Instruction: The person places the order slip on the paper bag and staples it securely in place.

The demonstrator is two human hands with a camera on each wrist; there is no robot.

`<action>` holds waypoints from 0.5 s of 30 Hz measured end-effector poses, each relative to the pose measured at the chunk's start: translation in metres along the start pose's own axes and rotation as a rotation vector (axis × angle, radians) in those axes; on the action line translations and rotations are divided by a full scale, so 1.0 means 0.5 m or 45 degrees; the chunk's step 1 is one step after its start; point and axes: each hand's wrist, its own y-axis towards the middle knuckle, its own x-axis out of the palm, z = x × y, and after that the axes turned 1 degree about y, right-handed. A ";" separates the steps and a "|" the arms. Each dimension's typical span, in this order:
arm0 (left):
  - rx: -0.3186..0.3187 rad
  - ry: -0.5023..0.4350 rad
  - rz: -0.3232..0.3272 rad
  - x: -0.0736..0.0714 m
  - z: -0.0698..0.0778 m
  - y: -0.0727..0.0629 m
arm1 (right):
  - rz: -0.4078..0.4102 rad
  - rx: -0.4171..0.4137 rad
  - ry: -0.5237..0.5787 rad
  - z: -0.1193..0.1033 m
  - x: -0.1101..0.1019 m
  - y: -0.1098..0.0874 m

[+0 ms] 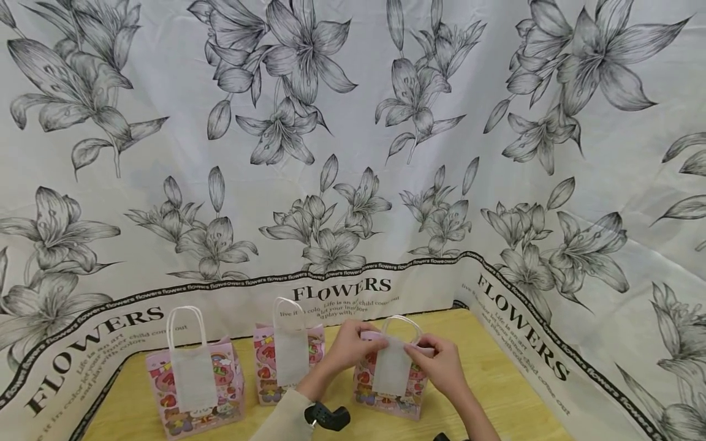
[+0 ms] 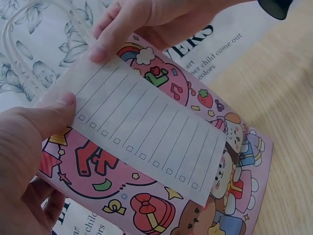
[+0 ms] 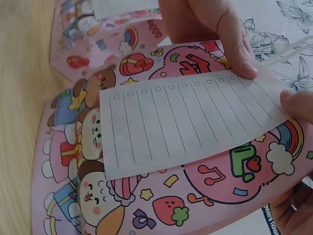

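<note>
A pink cartoon-print paper gift bag (image 1: 386,404) stands upright on the right side of the table, its white twisted handles arching above the rim. Against its front lies a white lined sheet (image 2: 146,127) with a column of small tick boxes. My left hand (image 1: 349,346) pinches the bag's top edge on the left, thumb on the sheet and fingers behind the bag. On the right, my right hand (image 1: 444,364) grips the same edge, its thumb (image 3: 293,100) pressing the sheet's upper corner. The fingers behind the bag are partly hidden.
Two similar pink gift bags, one at the far left (image 1: 226,386) and one in the middle (image 1: 265,355), stand with white sheets on their fronts. Behind the wooden table (image 1: 496,355) hangs a white flower-printed cloth (image 1: 353,153), which also runs along both sides.
</note>
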 end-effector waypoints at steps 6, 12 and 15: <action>-0.004 0.022 -0.064 -0.002 0.003 -0.011 | 0.025 0.069 0.195 0.016 0.009 -0.029; 0.075 0.230 -0.104 -0.005 0.029 -0.009 | 0.127 -0.036 0.183 0.019 0.022 -0.033; 0.095 0.313 -0.132 -0.008 0.043 0.000 | 0.173 -0.095 0.162 0.006 0.028 -0.030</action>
